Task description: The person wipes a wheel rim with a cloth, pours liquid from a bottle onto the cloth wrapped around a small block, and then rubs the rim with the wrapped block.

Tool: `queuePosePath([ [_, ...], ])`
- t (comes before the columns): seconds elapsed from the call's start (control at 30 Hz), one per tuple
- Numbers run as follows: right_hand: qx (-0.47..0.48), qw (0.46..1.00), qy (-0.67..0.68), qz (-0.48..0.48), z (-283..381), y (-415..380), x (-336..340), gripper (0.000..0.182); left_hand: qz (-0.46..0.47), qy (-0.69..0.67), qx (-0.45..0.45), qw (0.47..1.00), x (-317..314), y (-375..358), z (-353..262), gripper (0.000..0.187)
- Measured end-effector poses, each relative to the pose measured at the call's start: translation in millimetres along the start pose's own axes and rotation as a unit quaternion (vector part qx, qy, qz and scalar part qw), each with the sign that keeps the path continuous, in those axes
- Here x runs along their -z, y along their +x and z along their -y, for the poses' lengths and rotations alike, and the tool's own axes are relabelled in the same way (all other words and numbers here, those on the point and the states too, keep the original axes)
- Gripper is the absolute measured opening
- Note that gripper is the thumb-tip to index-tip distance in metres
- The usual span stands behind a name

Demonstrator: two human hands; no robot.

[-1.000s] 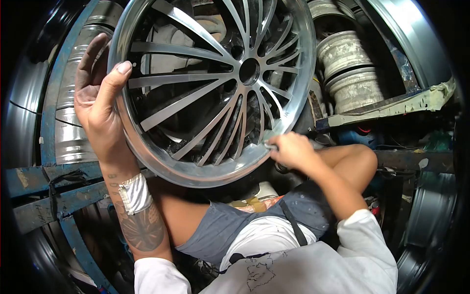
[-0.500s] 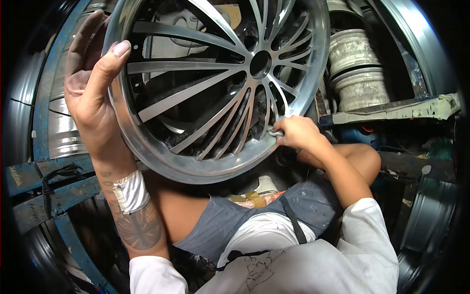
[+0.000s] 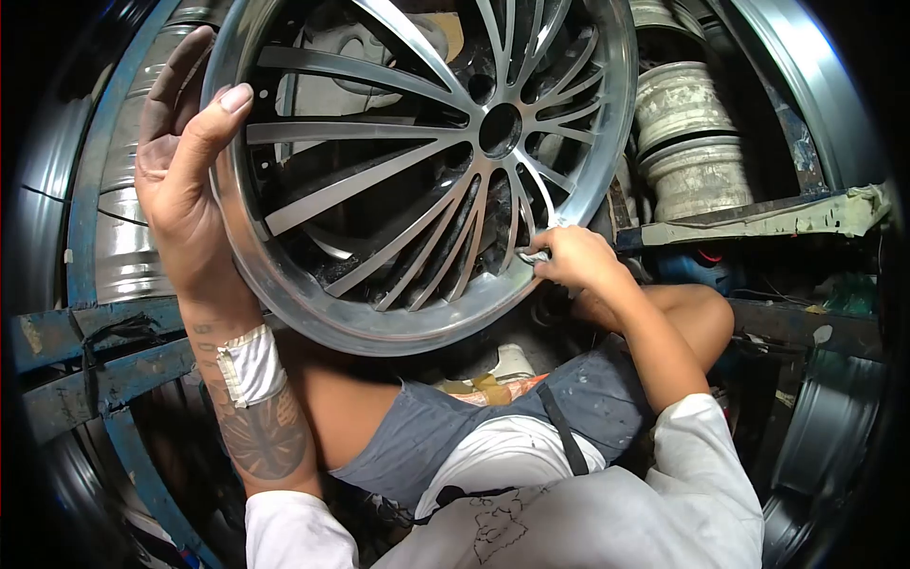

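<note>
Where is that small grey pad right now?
The pad is pinched in the right hand, pressed on the wheel's lower-right rim, above the knee.

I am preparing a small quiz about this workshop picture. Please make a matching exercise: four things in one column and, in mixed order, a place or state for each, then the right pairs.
Things:
1. left hand
2. right hand
3. white bandage
4. stacked old rims

Places or states:
A. wrapped around the left wrist
B. behind the wheel, at upper right
C. grips the alloy wheel rim at its left edge
D. pinches a small silvery piece at the wheel's lower right

Pairs: 1-C, 2-D, 3-A, 4-B
</note>
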State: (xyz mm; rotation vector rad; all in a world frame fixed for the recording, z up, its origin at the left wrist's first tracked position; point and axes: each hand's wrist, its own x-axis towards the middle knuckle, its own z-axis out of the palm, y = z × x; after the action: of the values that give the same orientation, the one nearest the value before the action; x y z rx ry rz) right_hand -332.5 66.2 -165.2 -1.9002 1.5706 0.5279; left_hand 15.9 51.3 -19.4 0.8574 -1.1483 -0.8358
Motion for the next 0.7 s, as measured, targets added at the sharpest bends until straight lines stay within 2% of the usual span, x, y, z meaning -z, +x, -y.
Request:
queuePosePath([
  [0.03, 0.019, 0.998, -0.026, -0.058, 4.3, -4.1, -12.9, 0.04, -0.009, 0.022, -0.018, 1.0, 0.6, 0.1, 2.3, 0.047],
  [0.07, 0.034, 0.995, -0.07, -0.064, 11.6, -9.4, -24.2, 0.04, -0.018, 0.043, -0.038, 0.998, 1.2, 0.9, 3.6, 0.047],
  [0.23, 0.024, 0.996, -0.004, -0.088, -1.5, -4.1, -17.9, 0.035, -0.01, 0.038, -0.029, 0.999, 1.8, -1.3, 3.6, 0.049],
  [0.27, 0.035, 0.992, -0.074, -0.095, 8.1, -8.9, -27.1, 0.034, -0.012, 0.042, -0.034, 0.998, 2.6, 0.2, 3.1, 0.049],
  [0.33, 0.06, 0.991, -0.107, -0.058, 33.2, -25.4, -24.0, 0.033, -0.02, 0.026, -0.023, 0.999, 0.3, -0.5, 0.5, 0.05],
  [0.4, 0.058, 0.996, -0.007, -0.063, 2.5, -8.3, -18.0, 0.035, -0.018, 0.01, -0.005, 1.0, 0.3, -0.7, -0.7, 0.05],
  [0.53, 0.01, 0.995, -0.078, -0.06, 31.4, -12.8, -29.3, 0.03, -0.019, 0.011, -0.026, 0.999, 2.2, 1.1, 1.9, 0.05],
  [0.57, 0.028, 0.993, -0.076, -0.081, 40.2, -21.4, -30.6, 0.026, -0.019, 0.016, -0.027, 0.999, 2.1, 0.4, 1.9, 0.05],
  [0.67, 0.033, 0.994, -0.028, -0.105, 23.0, -12.2, -21.1, 0.023, -0.018, 0.049, -0.019, 0.998, 3.5, -1.9, 1.7, 0.047],
  [0.7, 0.011, 0.991, -0.061, -0.116, 20.0, -7.1, -20.9, 0.023, -0.019, 0.046, -0.014, 0.999, 4.3, -3.3, 1.1, 0.047],
])
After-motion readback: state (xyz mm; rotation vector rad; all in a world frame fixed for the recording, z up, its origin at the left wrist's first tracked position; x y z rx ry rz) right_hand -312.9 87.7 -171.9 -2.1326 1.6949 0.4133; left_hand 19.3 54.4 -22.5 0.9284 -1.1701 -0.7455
